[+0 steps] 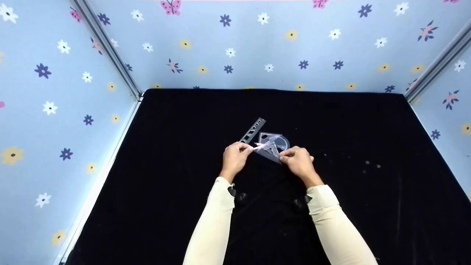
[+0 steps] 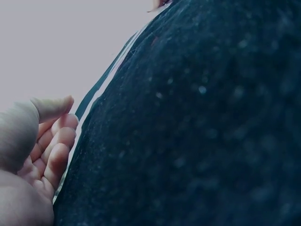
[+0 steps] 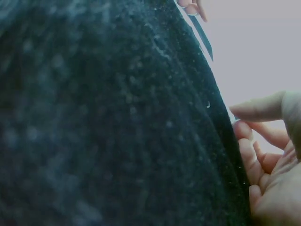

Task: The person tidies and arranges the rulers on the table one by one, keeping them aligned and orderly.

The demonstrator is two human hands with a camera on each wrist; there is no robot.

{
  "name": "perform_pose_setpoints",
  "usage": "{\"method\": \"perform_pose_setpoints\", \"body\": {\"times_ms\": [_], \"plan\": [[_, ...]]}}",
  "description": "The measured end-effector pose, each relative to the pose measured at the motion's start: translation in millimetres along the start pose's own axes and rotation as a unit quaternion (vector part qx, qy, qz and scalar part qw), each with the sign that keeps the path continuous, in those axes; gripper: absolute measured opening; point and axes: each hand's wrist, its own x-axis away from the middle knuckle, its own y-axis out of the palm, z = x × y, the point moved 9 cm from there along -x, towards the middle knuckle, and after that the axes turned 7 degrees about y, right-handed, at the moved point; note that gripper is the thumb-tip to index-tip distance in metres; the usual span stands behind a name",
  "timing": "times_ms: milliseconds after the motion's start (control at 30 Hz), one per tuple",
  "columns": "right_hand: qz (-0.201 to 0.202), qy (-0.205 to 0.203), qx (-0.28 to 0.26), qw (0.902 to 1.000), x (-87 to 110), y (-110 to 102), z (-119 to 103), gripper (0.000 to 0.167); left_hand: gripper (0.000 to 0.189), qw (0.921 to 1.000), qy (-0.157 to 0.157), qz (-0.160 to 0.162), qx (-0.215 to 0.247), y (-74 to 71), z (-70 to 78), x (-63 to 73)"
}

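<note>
With thumb and fingertips, my left hand (image 1: 234,159) pinches the left corner of a clear plastic set square (image 1: 268,155). My right hand (image 1: 298,161) pinches its right corner. Just behind it, partly overlapped, lie another clear set square (image 1: 272,134) and a round-edged clear protractor (image 1: 287,142). A clear ruler with cut-out shapes (image 1: 257,127) slants away beyond my left fingertips, its near end hidden by that hand. In the left wrist view the left hand (image 2: 47,146) sits at a thin pale edge; the right hand (image 3: 270,146) shows likewise in the right wrist view.
A black cloth (image 1: 165,154) covers the table. Flower-patterned blue walls (image 1: 250,48) stand at the back and sides, with metal posts (image 1: 110,48) at the corners. Small pale specks (image 1: 368,162) lie on the cloth to the right. Both wrists carry black straps.
</note>
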Motion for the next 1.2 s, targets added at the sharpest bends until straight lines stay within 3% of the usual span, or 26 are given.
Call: {"method": "perform_pose_setpoints", "body": {"times_ms": [233, 600, 900, 1200], "plan": [[-0.02, -0.019, 0.01, 0.9996, 3.3, 2.7, -1.0, 0.017, 0.008, 0.9999, 0.002, 0.001, -0.011, 0.7, 0.3, 0.5], [-0.071, -0.087, 0.032, 0.9932, 8.8, 4.7, -7.1, 0.039, 0.006, 0.9998, 0.006, 0.016, -0.003, -1.8, 0.3, 0.7], [-0.06, -0.084, 0.04, 0.9939, 9.2, 5.9, -7.6, 0.037, 0.005, 0.9989, 0.013, 0.024, 0.037, -3.4, -0.5, 1.8], [-0.033, -0.061, 0.027, 0.9972, 9.6, 5.0, -3.7, 0.015, 0.006, 0.9982, 0.014, 0.016, 0.056, -2.9, -2.1, 4.6]]}}
